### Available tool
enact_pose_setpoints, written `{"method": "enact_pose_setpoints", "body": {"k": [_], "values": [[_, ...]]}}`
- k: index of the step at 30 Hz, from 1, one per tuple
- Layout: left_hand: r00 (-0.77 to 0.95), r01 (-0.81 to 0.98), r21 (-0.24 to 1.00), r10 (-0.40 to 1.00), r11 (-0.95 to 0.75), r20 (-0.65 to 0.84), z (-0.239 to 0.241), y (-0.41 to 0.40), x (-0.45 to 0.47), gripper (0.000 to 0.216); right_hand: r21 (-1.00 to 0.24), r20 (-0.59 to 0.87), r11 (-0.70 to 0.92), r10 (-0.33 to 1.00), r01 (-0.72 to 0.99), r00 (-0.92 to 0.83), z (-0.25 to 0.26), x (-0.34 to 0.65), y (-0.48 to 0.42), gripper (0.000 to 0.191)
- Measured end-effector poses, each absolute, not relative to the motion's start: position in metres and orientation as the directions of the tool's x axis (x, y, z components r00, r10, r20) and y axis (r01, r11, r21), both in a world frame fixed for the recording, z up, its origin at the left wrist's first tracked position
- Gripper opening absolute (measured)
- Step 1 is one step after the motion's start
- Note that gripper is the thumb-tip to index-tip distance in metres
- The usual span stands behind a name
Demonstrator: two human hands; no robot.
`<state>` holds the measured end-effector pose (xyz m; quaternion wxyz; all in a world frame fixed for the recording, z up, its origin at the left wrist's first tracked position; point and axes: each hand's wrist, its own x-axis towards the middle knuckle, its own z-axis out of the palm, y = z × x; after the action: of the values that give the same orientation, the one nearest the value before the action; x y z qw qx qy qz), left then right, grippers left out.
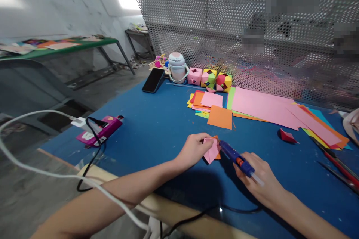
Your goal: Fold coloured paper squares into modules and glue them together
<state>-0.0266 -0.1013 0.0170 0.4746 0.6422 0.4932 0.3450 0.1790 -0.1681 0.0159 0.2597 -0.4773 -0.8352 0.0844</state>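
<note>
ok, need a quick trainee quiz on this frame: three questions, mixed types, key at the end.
1. Open: which hand holds the blue glue gun?
2. True or false: across the picture, the white flask stands between the phone and the pink paper cube.
3. Multiple choice: what does the left hand hold?
A) the phone
B) folded paper
C) the flask

Key:
1. The right hand.
2. True.
3. B.
</note>
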Motion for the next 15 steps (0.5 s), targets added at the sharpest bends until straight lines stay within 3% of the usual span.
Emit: {"method": "enact_pose_setpoints", "body": {"k": [15], "values": [[0.288,0.312,0.948,0.957,-0.060,-0.035,0.0176,-0.1029,-0.0241,0.024,-0.422,0.308,0.546,0.837,0.724,-0.452,0.0201,0.1769,-0.1697,0.002]]}}
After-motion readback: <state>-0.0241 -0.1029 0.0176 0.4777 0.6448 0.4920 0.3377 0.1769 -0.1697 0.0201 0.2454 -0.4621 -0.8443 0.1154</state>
